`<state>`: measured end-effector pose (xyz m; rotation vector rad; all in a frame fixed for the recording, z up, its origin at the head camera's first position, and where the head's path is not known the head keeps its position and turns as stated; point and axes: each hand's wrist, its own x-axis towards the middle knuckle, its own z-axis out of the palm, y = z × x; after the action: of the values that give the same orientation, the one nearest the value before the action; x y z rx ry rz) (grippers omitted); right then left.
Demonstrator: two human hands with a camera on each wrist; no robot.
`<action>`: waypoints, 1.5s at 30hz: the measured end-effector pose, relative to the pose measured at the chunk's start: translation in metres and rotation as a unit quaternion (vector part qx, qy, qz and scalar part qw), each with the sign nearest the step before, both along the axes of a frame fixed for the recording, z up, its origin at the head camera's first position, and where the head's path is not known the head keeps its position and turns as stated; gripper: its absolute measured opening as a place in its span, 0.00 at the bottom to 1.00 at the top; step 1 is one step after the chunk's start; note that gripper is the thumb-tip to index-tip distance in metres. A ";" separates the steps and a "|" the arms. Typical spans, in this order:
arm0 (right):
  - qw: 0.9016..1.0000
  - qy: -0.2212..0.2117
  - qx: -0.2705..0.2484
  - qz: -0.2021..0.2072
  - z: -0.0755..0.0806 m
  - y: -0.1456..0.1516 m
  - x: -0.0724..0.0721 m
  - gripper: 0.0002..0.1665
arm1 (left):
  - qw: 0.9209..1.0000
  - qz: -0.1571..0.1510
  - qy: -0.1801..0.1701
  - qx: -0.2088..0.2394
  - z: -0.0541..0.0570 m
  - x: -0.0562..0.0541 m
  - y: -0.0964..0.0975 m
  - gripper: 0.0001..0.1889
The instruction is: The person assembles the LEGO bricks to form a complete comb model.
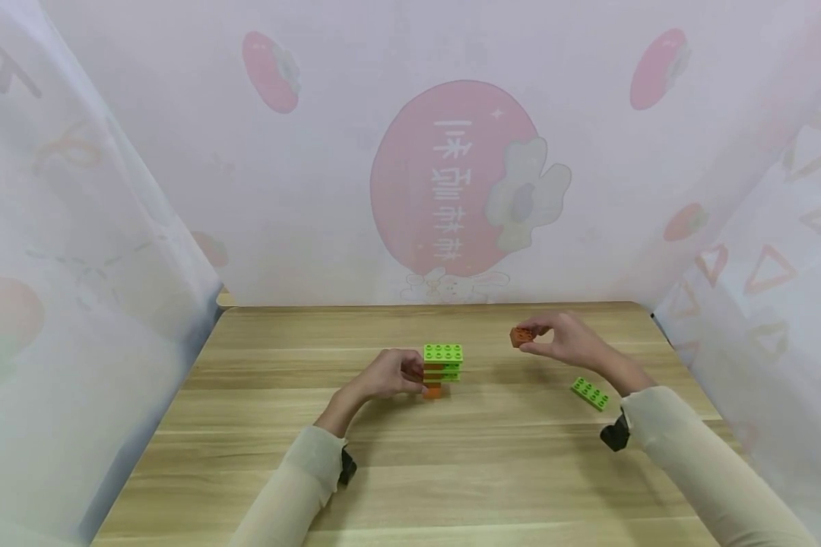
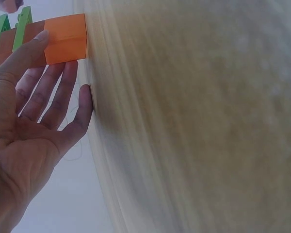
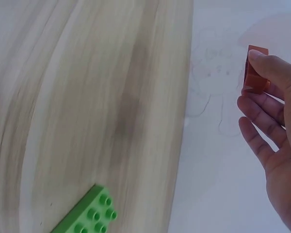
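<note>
A small tower of toy building bricks stands upright on the table, lime green plates alternating with brown bricks above an orange brick at its foot. My left hand holds the tower from its left side, thumb on the near face and fingers behind. Raised above the table to the right, my right hand pinches a reddish-brown brick between thumb and fingers. That brick is apart from the tower. A loose lime green plate, studs up, lies on the table near the right wrist.
The wood-grain table ends at a pale printed curtain at the back. More curtain hangs on the left and right sides. A dark wrist device sits under the right cuff.
</note>
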<state>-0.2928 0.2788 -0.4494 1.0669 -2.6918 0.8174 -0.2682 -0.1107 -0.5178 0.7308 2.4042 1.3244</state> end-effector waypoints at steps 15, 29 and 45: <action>0.999 0.014 -0.018 0.028 0.011 -0.037 0.008 0.21 | 1.000 0.005 0.010 -0.008 0.000 0.001 0.000 0.14; 0.997 0.033 -0.040 0.053 0.017 -0.070 0.015 0.20 | 1.000 0.004 0.012 -0.008 -0.001 0.001 -0.001 0.14; 0.992 0.051 -0.076 0.087 0.023 -0.109 0.022 0.19 | 1.000 0.000 0.027 -0.008 -0.002 -0.001 -0.001 0.11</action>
<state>-0.2711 0.1703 -0.4269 1.2821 -2.4357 0.9500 -0.2694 -0.1115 -0.5195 0.7727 2.4535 1.2987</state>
